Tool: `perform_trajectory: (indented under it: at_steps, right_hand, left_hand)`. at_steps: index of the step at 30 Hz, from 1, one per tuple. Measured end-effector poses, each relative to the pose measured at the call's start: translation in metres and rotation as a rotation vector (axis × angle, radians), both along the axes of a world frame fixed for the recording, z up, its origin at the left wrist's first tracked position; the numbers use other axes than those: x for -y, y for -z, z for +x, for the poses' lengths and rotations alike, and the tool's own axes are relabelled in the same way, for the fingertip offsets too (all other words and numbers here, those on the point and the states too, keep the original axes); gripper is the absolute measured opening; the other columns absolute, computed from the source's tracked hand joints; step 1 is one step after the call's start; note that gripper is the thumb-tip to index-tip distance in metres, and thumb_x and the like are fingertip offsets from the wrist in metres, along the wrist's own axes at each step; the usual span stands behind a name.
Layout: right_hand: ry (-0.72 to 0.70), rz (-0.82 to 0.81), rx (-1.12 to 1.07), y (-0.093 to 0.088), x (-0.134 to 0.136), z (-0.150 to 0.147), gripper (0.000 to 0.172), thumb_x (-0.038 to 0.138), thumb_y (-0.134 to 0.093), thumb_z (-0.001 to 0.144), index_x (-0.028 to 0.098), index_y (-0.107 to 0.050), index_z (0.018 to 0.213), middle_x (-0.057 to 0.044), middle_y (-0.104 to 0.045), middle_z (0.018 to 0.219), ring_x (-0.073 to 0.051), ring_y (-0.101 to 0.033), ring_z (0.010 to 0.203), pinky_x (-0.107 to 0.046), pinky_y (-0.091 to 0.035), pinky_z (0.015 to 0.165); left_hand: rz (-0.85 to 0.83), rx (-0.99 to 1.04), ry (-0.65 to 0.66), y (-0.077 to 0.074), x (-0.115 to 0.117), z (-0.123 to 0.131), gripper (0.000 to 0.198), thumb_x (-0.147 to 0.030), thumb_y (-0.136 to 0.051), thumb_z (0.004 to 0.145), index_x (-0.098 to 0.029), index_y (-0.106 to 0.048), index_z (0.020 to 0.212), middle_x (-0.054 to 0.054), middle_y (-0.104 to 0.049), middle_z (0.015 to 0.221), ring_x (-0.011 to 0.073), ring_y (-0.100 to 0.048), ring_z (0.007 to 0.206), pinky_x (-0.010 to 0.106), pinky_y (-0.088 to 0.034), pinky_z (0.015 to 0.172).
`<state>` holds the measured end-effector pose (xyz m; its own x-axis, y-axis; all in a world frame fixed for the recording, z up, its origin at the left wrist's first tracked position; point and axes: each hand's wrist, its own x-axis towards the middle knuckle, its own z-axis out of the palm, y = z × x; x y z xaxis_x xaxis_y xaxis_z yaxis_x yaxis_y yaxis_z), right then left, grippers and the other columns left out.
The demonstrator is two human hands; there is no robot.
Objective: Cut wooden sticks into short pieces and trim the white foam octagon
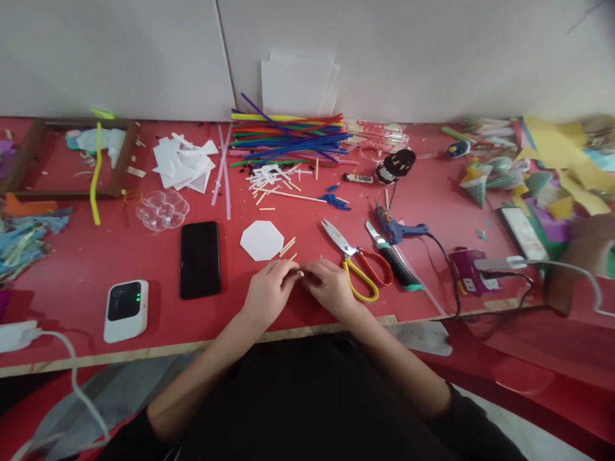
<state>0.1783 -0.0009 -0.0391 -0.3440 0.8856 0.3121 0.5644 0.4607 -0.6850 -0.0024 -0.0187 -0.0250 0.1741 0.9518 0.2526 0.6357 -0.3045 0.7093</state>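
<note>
My left hand [270, 289] and my right hand [330, 286] meet near the front edge of the red table [86, 256]. Both have their fingers pinched together on a short, thin wooden stick [300, 273] held between them. Just beyond the hands lie a white octagonal card piece [262, 240] and two loose stick bits [288, 247]. Scissors with yellow and red handles [358, 264] lie right beside my right hand.
A black phone [200, 258] and a white pocket router [125, 310] lie to the left. A blue glue gun [398, 228], a green-handled cutter [394, 258] and cables sit to the right. Coloured straws [288, 137], white scraps [182, 163], a wooden frame [29, 157] and paper cones [500, 179] fill the back.
</note>
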Motion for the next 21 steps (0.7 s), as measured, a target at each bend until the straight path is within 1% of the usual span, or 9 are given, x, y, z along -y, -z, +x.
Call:
perform_trajectory:
  at_steps: [2,6,11,16,21]
  right_hand:
    - [0.001,0.007,-0.001,0.0003,-0.0001,-0.0006,0.016,0.014,-0.060,0.086,0.022,-0.071,0.094,-0.005,-0.074,0.084,-0.020,-0.069,0.077,-0.031,-0.057,0.072]
    - [0.010,-0.010,0.017,0.0006,-0.0009,-0.0041,0.016,0.013,-0.059,0.087,0.022,-0.071,0.093,-0.005,-0.072,0.083,-0.020,-0.067,0.077,-0.033,-0.056,0.072]
    - [0.005,-0.034,0.029,0.0010,-0.0036,-0.0059,0.018,0.011,-0.057,0.086,0.023,-0.071,0.090,-0.005,-0.072,0.081,-0.021,-0.066,0.077,-0.034,-0.055,0.071]
    - [0.019,-0.034,0.032,0.0021,-0.0037,-0.0035,0.020,0.010,-0.056,0.087,0.023,-0.070,0.087,-0.004,-0.070,0.076,-0.021,-0.065,0.075,-0.033,-0.055,0.068]
    - [0.031,-0.026,0.025,0.0036,0.0001,-0.0018,0.022,0.009,-0.054,0.085,0.023,-0.070,0.090,-0.004,-0.071,0.079,-0.021,-0.066,0.078,-0.034,-0.056,0.071]
  left_hand:
    - [-0.003,0.046,-0.004,-0.0016,0.0003,0.0004,0.006,-0.021,-0.062,0.095,-0.022,-0.066,0.101,0.003,-0.075,0.090,0.0169,-0.072,0.081,0.025,-0.056,0.072]
    - [0.028,0.131,-0.028,-0.0007,-0.0001,0.0009,0.008,-0.022,-0.061,0.096,-0.021,-0.068,0.097,0.005,-0.075,0.093,0.0182,-0.071,0.087,0.028,-0.057,0.078]
    - [0.023,0.158,-0.024,0.0036,-0.0036,0.0013,0.006,-0.022,-0.063,0.095,-0.021,-0.069,0.094,0.004,-0.075,0.089,0.0177,-0.071,0.082,0.028,-0.058,0.077]
    - [0.013,0.183,0.010,0.0042,-0.0056,0.0032,0.009,-0.014,-0.064,0.092,-0.021,-0.070,0.095,0.004,-0.075,0.093,0.0173,-0.071,0.086,0.028,-0.059,0.080]
    - [0.006,0.195,0.034,0.0073,-0.0026,0.0019,0.008,-0.016,-0.065,0.092,-0.020,-0.070,0.096,0.004,-0.076,0.093,0.0177,-0.072,0.087,0.029,-0.059,0.080]
